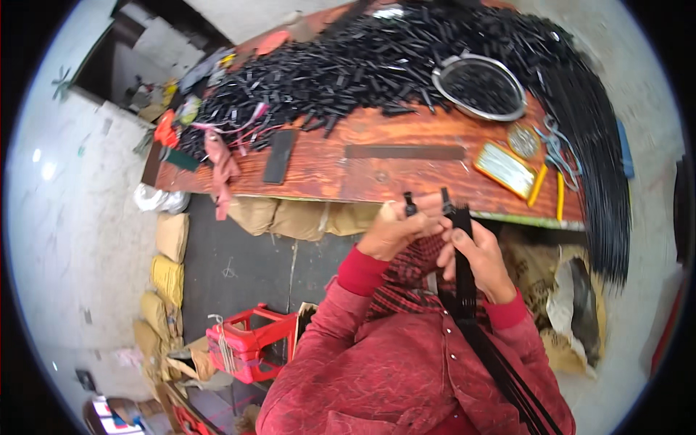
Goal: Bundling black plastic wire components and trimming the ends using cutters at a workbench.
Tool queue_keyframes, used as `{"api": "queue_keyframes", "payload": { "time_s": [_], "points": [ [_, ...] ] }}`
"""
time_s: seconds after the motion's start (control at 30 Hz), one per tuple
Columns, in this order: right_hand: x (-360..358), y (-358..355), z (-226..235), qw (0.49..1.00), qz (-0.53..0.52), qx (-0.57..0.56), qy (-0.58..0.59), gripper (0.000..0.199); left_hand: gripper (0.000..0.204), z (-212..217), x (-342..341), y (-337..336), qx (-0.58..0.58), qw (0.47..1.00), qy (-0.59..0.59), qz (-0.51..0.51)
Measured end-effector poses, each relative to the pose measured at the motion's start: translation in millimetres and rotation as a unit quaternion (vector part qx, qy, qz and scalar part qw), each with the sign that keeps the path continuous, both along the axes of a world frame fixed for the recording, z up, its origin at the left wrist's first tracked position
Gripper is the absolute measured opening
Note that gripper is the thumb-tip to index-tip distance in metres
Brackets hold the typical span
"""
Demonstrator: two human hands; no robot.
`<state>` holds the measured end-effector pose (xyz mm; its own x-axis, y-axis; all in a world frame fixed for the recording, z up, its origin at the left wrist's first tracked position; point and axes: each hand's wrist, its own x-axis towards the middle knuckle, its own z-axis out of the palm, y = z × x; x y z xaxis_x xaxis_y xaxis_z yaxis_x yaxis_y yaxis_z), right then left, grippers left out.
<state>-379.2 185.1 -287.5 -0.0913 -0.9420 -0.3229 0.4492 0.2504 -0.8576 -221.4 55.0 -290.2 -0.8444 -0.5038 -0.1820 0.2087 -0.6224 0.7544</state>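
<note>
Head view: both hands pinching black strips at the bench edge

Gripping a bundle of long black strips (464, 290) in the right hand (475, 257), fingers curled shut around it (ends trailing down across the lap). Pinching a short black piece (410, 206) in the left hand (395, 228) — likely steadying it close for alignment. Working just before the wooden bench (406, 177), heaped with cut black pieces (348, 65) — within easy reach.

Bright, even daylight across the scene, and shadows are soft and faint. The pale concrete floor (51, 239) on the left washes out near white, with small glare spots. Heavy fisheye bending curves the reddish wooden tabletop (406, 174), black corners ring the picture, and detail smears toward the rim.
</note>
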Motion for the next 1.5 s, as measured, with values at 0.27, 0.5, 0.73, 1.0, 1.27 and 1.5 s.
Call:
{"api": "queue_keyframes", "payload": {
  "time_s": [0.27, 0.5, 0.73, 1.0, 1.27, 1.5],
  "points": [
    [4, 0, -3, 1.0, -0.005, -0.02, -0.008, 0.043, 0.053, -11, -4, 4, 0.0, 0.999, 0.019, 0.029],
    [7, -7, 12, 1.0, -0.016, 0.012, 0.022, 0.034, 0.042, -4, -8, 6, -0.067, 0.993, -0.028, 0.088],
    [6, -4, 5, 1.0, -0.013, -0.012, 0.025, 0.028, 0.046, 1, -22, 14, -0.065, 0.985, -0.096, 0.128],
    [2, 9, -6, 0.998, 0.0, -0.064, -0.021, 0.041, 0.045, 3, -25, 20, -0.065, 0.989, -0.081, 0.103],
    [1, 9, -1, 0.994, 0.057, -0.059, -0.075, 0.045, 0.046, -1, -17, 18, -0.035, 0.991, -0.059, 0.116],
    [6, 4, -3, 0.997, 0.042, -0.047, -0.052, 0.041, 0.04, -8, -13, 16, -0.041, 0.995, -0.034, 0.088]
  ]
}}
